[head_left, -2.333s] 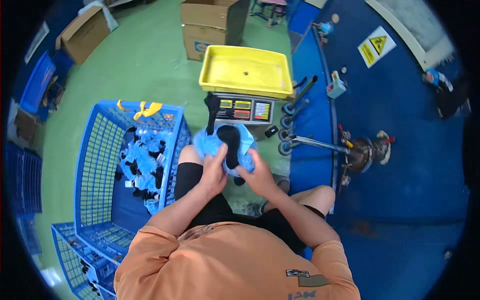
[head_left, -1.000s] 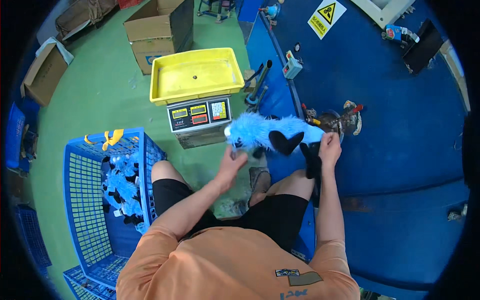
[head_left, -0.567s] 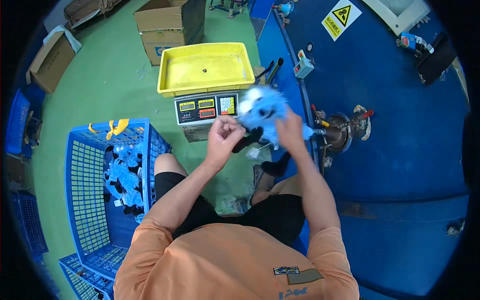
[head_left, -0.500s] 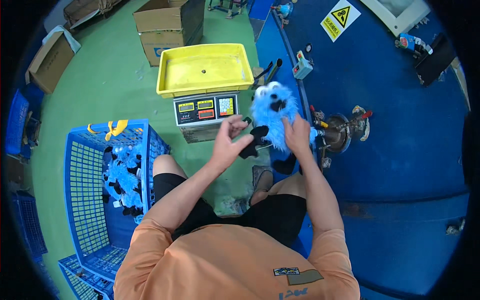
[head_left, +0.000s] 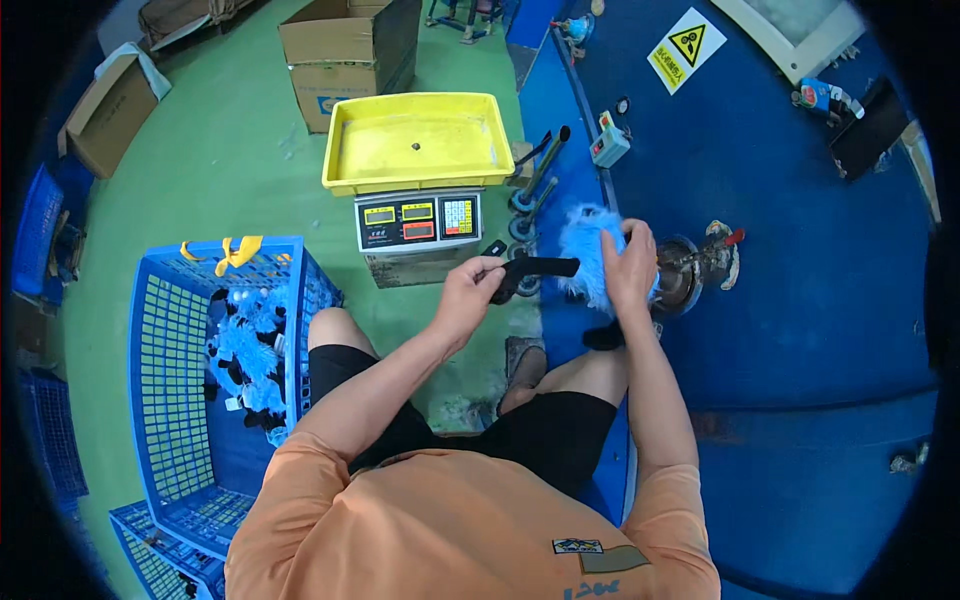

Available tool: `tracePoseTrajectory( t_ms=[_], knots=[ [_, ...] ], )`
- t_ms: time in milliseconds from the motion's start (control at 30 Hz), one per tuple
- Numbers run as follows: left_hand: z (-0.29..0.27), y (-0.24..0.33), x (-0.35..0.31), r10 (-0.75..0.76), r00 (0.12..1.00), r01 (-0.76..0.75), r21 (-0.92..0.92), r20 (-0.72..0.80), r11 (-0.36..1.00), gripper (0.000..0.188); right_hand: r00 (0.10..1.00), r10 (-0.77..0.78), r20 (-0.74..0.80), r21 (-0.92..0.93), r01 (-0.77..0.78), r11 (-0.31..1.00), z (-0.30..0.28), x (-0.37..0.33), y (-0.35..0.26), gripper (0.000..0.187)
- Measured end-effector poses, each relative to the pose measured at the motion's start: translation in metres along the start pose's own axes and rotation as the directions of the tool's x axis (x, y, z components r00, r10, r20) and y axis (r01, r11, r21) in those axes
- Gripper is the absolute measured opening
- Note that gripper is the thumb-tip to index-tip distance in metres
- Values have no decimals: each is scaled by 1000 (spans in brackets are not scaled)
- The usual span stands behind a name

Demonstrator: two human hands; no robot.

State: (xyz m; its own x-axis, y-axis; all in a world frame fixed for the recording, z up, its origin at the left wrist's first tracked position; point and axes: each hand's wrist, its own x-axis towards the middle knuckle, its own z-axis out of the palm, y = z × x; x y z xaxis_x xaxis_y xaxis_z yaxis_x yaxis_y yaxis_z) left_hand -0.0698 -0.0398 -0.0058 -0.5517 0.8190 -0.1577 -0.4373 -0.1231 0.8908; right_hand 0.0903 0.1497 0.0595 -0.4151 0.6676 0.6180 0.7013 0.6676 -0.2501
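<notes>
A furry blue plush toy [head_left: 585,262] is in my right hand [head_left: 630,268], whose fingers are closed round its body. The toy lies right beside a round metal fitting [head_left: 680,277] on the blue machine; whether it sits over a nozzle there is hidden. One black limb [head_left: 545,267] stretches out to the left. My left hand [head_left: 470,302] pinches the end of that limb, with a small black tag [head_left: 494,248] just above the fingers. Another black limb [head_left: 603,336] hangs below my right hand.
At my left stands a blue plastic basket [head_left: 292,345] with several blue plush toys [head_left: 245,345]. Ahead, a yellow tray [head_left: 420,187] rests on a digital scale [head_left: 420,222]. A switch box [head_left: 609,146] and upright rods [head_left: 552,150] are by the blue machine [head_left: 790,320]. Cardboard boxes [head_left: 335,85] stand behind.
The toy has moved right, closer to the metal fitting, and its face has turned out of sight. My left hand now pulls a black limb out straight. The head view has shifted slightly.
</notes>
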Motion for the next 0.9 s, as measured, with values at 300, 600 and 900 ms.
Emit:
tracePoseTrajectory(
  t_ms=[300, 600, 900],
  knots=[
    [-23, -5, 15, -173, 985, 169, -160, -13, 973, 26, 781, -595, 189, 225, 555, 801, 12, -19, -65, 25],
    [15, 21, 2, 114, 982, -146, 227, 148, 963, 41, 785, -374, 495, -14, 437, 899, -16, -7, 2, 26],
    [-1, 4, -3, 241, 969, -242, 330, 45, 912, 19, 748, -363, 555, -45, 462, 885, 3, -11, -55, 18]
  ],
)
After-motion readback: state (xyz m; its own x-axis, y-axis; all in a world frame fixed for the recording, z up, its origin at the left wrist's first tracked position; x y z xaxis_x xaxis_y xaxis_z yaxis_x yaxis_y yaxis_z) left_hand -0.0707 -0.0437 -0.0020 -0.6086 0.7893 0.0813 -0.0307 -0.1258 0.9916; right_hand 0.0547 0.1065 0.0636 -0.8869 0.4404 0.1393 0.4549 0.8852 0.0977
